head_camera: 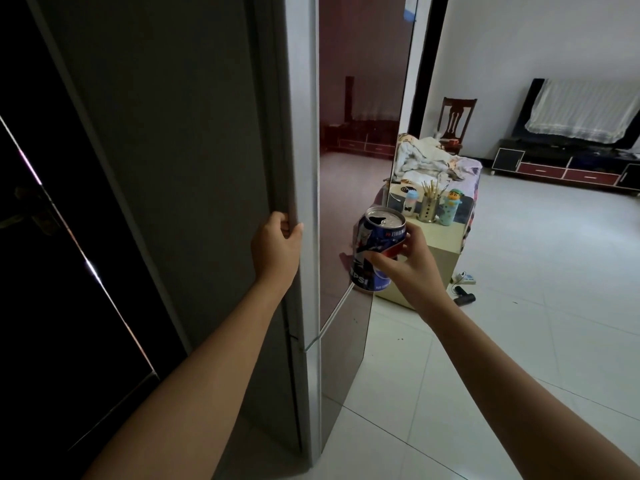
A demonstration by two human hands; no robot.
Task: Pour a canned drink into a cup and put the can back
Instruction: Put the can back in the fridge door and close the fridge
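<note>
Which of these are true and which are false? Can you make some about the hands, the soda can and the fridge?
1. The right hand holds a blue can. True.
2. The can is still sealed. False: its top has an open hole.
3. The left hand grips the edge of the fridge door. True.
4. The can is lying on the floor. False: it is held up in the air beside the fridge.
5. A holder with sticks stands on the small cabinet behind the can. True.
</note>
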